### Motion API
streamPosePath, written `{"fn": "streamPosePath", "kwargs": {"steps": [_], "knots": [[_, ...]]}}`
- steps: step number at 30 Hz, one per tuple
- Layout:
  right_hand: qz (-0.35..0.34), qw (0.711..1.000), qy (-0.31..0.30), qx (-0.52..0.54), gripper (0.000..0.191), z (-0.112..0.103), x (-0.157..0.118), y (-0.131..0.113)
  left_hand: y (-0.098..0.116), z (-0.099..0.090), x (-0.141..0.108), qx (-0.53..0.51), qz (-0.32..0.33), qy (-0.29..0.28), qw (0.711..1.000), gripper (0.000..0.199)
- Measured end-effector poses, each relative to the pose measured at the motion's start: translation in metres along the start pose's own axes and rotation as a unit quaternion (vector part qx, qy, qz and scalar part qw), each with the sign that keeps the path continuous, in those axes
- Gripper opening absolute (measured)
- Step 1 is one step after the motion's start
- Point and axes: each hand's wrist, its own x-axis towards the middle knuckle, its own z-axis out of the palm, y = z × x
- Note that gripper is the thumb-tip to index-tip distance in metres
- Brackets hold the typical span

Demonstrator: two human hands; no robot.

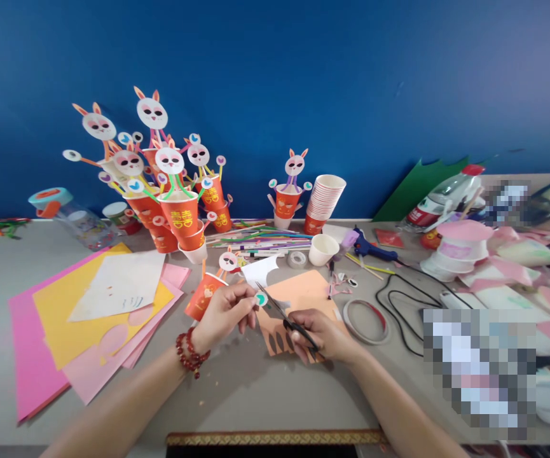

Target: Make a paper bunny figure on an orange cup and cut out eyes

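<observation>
Between the thumb and finger of my left hand is a small white paper disc with a green mark. My right hand grips black-handled scissors, their blades pointing up and left beside the disc. Whether the blades touch the paper I cannot tell. Under the scissors lies an orange paper sheet with dark cut-out shapes. Behind my left hand a red paper cup leans, with a rabbit face above it. A white paper scrap with a curved cut edge lies beyond the disc.
Finished cup rabbits stand at the back left. Coloured paper sheets lie on the left. Behind are stacked cups, a white cup and a blue glue gun. A tape roll and black cable lie right.
</observation>
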Motion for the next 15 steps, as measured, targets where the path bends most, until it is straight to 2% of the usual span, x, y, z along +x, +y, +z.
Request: {"fn": "streamPosePath", "kwargs": {"steps": [15], "knots": [[0.000, 1.000, -0.004, -0.018, 0.053, -0.0008, -0.0007, -0.0005, 0.0014, -0.0002, -0.0008, 0.004, 0.011, 0.003, 1.000, 0.027]]}}
